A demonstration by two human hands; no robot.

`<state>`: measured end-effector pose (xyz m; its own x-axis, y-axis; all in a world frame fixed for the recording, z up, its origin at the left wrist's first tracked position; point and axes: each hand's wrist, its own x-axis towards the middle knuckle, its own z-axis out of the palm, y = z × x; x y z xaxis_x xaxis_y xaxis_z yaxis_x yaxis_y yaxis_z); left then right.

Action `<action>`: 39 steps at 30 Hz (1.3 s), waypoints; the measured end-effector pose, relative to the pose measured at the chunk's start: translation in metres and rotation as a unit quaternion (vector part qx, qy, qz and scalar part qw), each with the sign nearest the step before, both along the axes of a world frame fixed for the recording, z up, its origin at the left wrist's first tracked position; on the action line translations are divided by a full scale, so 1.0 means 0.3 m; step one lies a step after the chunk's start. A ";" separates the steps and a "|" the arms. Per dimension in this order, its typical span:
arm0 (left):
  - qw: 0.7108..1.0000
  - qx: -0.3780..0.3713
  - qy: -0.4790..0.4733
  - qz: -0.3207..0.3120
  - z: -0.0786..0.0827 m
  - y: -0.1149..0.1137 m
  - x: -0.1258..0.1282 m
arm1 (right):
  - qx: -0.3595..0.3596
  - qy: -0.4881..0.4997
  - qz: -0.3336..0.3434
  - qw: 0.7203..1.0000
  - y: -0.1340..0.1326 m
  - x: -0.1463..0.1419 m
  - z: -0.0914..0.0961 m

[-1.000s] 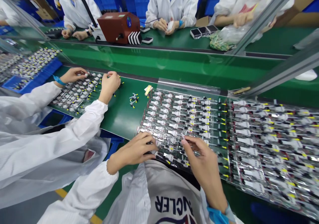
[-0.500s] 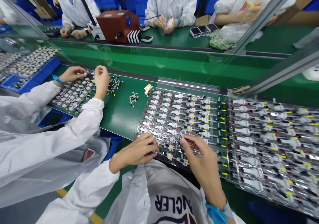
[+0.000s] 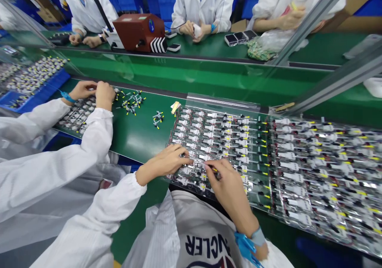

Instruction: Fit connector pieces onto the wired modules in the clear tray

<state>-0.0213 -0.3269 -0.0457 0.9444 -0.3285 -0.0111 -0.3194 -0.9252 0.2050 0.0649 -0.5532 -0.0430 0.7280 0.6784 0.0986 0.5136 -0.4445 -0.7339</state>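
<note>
Right hand (image 3: 229,184): thumb and forefinger nearly together at the tips, looks like a light pinch on the end of a small pale part (image 3: 200,164). Other fingers curled in behind. Left hand (image 3: 167,160): fingers bent, tips down at the part's other end, only a small gap from the right tips. Can't tell if they grip it or just steady it; contact is too small to see.

Part sits between the two sets of fingertips, just over the tray (image 3: 253,172). Rows of white blocks (image 3: 212,115) run ahead of the fingers; wires (image 3: 172,134) trail off the tray edge ahead of the left ones, yellow tips (image 3: 265,196) to the right of the right ones. Second tray (image 3: 294,176) well right of both.

Handling, my read: part very light, body stiff, wires floppy and prone to snagging neighbours. Glossy tray looks thin, flexy and slick; don't lean on it. Weak spot is probably where wire meets block, so no pulling there. Take hold by the block's sides with thumb and forefinger pads, light squeeze, wires kept clear of the fingers.
</note>
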 end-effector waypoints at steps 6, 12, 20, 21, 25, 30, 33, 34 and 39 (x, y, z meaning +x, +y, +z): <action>0.999 0.014 -0.013 -0.037 0.008 0.014 0.020 | -0.030 0.005 0.013 0.999 0.061 -0.029 -0.041; 0.997 -0.073 -0.014 -0.017 -0.007 0.033 0.013 | -0.033 -0.001 0.004 0.999 0.063 -0.034 -0.061; 0.993 -0.105 -0.055 -0.002 -0.042 0.038 0.008 | -0.072 -0.034 0.015 0.997 0.095 -0.019 -0.044; 0.992 -0.109 -0.062 -0.002 -0.047 0.037 0.005 | -0.078 -0.035 0.022 0.996 0.100 -0.017 -0.042; 0.989 -0.118 -0.087 0.009 -0.063 0.035 -0.012 | -0.092 -0.043 0.042 0.994 0.111 -0.009 -0.035; 0.987 -0.136 -0.082 0.028 -0.065 0.028 -0.024 | -0.081 -0.020 0.045 0.996 0.119 -0.006 -0.038; 0.986 -0.148 -0.073 0.029 -0.064 0.023 -0.025 | -0.079 -0.015 0.045 0.996 0.122 -0.005 -0.041; 0.986 -0.151 -0.069 0.028 -0.065 0.022 -0.024 | -0.080 -0.015 0.047 0.996 0.123 -0.004 -0.042; 0.986 -0.154 -0.062 0.013 -0.072 0.023 -0.024 | -0.094 -0.014 0.057 0.994 0.124 -0.001 -0.035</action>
